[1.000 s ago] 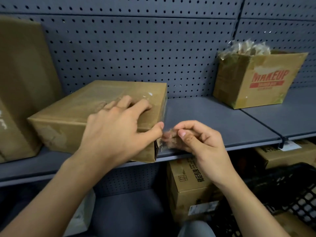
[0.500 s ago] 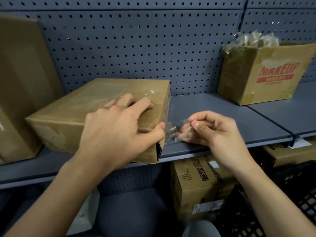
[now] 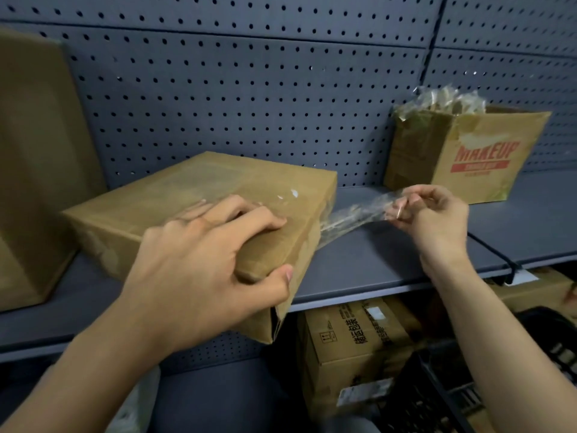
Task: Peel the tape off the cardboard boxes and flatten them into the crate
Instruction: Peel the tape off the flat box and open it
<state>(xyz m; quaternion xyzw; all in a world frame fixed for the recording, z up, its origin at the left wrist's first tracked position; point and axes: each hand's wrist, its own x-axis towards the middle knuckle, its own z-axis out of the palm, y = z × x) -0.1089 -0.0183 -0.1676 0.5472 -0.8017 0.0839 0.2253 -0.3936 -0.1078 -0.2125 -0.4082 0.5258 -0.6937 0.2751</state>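
A flat brown cardboard box (image 3: 175,198) lies on the grey shelf (image 3: 368,260), its near corner hanging over the front edge. My left hand (image 3: 206,264) presses down on the box's near end, thumb wrapped over its right side. A strip of clear tape (image 3: 352,215) stretches from the box's right side to my right hand (image 3: 434,217), which pinches the free end to the right of the box. A black crate (image 3: 468,395) shows at the lower right, below the shelf.
An open box printed MAKEUP (image 3: 468,151), stuffed with crumpled tape, stands at the back right of the shelf. A tall cardboard box (image 3: 34,164) fills the left side. More cardboard boxes (image 3: 349,345) sit under the shelf. A perforated panel (image 3: 249,98) backs the shelf.
My right hand has pulled away to the right and slightly up, drawing a longer strip of tape off the box's side. My left hand stays pressed on the box.
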